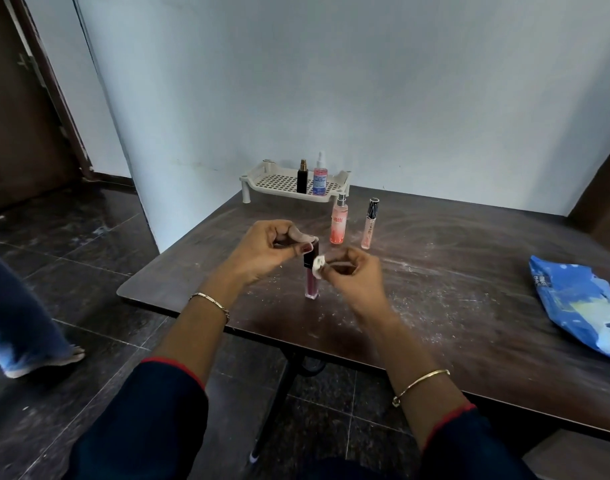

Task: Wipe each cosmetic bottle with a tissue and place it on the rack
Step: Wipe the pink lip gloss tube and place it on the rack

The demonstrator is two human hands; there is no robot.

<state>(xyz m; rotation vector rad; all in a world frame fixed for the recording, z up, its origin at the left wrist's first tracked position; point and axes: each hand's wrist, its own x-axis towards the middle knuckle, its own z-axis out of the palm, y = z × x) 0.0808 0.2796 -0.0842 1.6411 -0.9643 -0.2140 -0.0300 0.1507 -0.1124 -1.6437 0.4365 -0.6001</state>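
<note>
My left hand (272, 249) pinches the black cap of a slim dark-pink lip gloss tube (311, 284) that stands upright on the dark table (435, 306). My right hand (352, 275) holds a small wad of white tissue (319, 267) pressed against the tube's side just below the cap. A cream perforated rack (279, 181) stands at the table's far edge with a black bottle (302, 178) and a clear pink spray bottle (319, 176) on it. In front of the rack stand a peach mist bottle (339, 221) and a slim gloss tube (369, 225).
A blue tissue pack (580, 303) lies at the table's right side. White crumbs are scattered over the tabletop. Another person's leg and foot (30, 327) are on the tiled floor at the left. A pale wall rises behind the rack.
</note>
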